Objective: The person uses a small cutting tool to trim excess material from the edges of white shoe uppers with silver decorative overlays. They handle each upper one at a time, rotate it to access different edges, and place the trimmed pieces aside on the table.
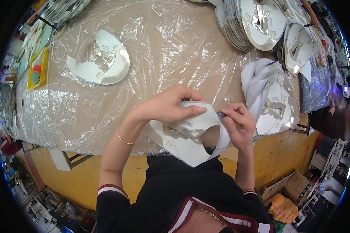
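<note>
My left hand (174,104) grips a white and grey shoe upper (186,149) by its far end, with the thumb on top and the fingers curled behind. The piece hangs tilted over the near table edge, in front of my body. My right hand (239,123) is closed in a pinch at the upper's right edge. A small dark, bluish thing shows at those fingertips, too small to name. Another white upper with silvery trim (101,58) lies flat on the table to the left, apart from both hands.
Clear plastic sheeting (159,46) covers the table. Stacked uppers (262,27) stand at the far right, with more uppers (274,106) and white sheets nearer. At the left are a yellow tray (44,70) and further pieces (64,13). Another person's arm (310,13) shows far right.
</note>
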The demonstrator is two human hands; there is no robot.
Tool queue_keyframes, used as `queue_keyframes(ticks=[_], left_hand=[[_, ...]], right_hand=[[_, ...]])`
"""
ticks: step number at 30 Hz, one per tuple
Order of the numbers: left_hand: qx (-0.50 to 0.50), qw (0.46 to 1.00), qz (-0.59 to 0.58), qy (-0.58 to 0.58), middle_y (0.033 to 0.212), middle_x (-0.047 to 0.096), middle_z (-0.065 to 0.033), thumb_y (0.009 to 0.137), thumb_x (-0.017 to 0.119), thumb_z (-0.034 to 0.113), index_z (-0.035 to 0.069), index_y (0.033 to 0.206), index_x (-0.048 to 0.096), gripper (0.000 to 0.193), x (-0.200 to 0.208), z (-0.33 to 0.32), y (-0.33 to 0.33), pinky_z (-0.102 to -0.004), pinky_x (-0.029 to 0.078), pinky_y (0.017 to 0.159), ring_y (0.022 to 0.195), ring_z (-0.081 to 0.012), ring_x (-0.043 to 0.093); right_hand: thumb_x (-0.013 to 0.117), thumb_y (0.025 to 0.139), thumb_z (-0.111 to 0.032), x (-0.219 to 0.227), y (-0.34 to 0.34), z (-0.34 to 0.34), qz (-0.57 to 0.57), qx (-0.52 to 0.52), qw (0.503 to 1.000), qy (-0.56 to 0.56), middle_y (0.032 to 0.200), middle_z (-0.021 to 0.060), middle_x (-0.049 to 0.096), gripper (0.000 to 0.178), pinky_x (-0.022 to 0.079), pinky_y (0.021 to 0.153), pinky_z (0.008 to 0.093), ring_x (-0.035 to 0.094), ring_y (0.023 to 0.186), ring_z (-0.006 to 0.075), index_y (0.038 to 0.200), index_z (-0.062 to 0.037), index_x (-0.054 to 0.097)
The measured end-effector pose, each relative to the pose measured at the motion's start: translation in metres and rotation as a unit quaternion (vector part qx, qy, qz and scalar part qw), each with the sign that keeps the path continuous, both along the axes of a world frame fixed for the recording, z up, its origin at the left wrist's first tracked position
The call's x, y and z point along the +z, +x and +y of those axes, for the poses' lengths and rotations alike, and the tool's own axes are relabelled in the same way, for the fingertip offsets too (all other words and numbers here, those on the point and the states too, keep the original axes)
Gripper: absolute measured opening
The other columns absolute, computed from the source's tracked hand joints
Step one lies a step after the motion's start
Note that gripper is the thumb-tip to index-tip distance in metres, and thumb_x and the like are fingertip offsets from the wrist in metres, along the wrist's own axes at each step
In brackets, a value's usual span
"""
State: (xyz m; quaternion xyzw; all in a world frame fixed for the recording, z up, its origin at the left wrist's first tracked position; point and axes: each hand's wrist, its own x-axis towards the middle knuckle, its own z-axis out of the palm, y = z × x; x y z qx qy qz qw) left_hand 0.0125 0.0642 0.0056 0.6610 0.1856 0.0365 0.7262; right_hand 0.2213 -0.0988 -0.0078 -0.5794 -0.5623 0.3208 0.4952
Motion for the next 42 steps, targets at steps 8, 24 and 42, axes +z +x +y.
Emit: queue_keyframes(ticks=[8, 24, 42], left_hand=[[0.024, 0.998, -0.014, 0.058, 0.091, 0.069, -0.0066, 0.090, 0.070, 0.028, -0.001, 0.107, 0.069, 0.033, -0.010, 0.005, 0.007, -0.0302, 0.049, 0.078, 0.085, -0.0120, 0.061], [0.088, 0.988, 0.009, -0.123, 0.108, 0.070, -0.0074, 0.088, 0.072, 0.021, -0.006, 0.119, 0.063, 0.042, -0.020, -0.001, -0.041, -0.0244, 0.049, 0.086, 0.095, -0.0076, 0.060], [0.280, 0.776, 0.173, 0.538, 0.117, 0.059, -0.0115, 0.081, 0.074, 0.021, 0.010, 0.108, 0.064, 0.030, -0.034, -0.050, -0.027, -0.0445, 0.044, 0.094, 0.100, -0.0336, 0.060]], right_hand=[[0.068, 0.091, -0.007, 0.004, -0.012, -0.004, 0.219, -0.031, 0.949, -0.226, 0.087, -0.0020, 0.063, 0.028, 0.044, 0.070, 0.0175, 0.052, 0.071, 0.0028, 0.115, 0.0060, 0.066], [0.065, 0.093, -0.011, 0.007, -0.012, 0.020, 0.171, -0.199, 0.961, -0.084, 0.094, -0.0031, 0.057, 0.026, 0.034, 0.064, 0.0179, 0.043, 0.075, 0.0020, 0.117, 0.0002, 0.064], [0.072, 0.085, -0.023, -0.006, -0.039, 0.008, -0.382, -0.045, 0.921, -0.069, 0.102, 0.0060, 0.058, 0.033, 0.036, 0.072, 0.0352, 0.053, 0.072, 0.0195, 0.115, -0.0096, 0.069]])
